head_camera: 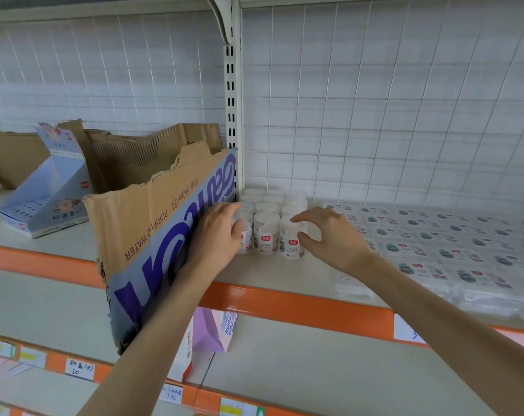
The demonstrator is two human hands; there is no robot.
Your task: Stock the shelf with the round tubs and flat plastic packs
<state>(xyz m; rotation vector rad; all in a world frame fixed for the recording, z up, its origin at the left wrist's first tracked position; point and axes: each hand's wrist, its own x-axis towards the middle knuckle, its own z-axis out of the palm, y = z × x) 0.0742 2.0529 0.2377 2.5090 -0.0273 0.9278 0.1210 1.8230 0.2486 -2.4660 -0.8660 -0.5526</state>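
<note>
A block of white round tubs (pixel 266 234) with red labels stands on the upper shelf (pixel 280 273), beside the upright post. My left hand (pixel 215 238) grips the front left tub (pixel 246 235), fingers curled round its side. My right hand (pixel 332 235) is at the front right tub (pixel 289 244), forefinger on its lid and thumb against its side. Flat plastic packs (pixel 434 238) lie in rows over the shelf to the right of the tubs, and clear packs (pixel 353 288) lie at the front edge.
A torn cardboard water box (pixel 152 232) leans over the shelf edge just left of the tubs. Behind it stand an empty blue display box (pixel 41 205) and more torn cardboard (pixel 140 154). A purple carton (pixel 211 333) sits on the lower shelf. A wire grid backs the shelf.
</note>
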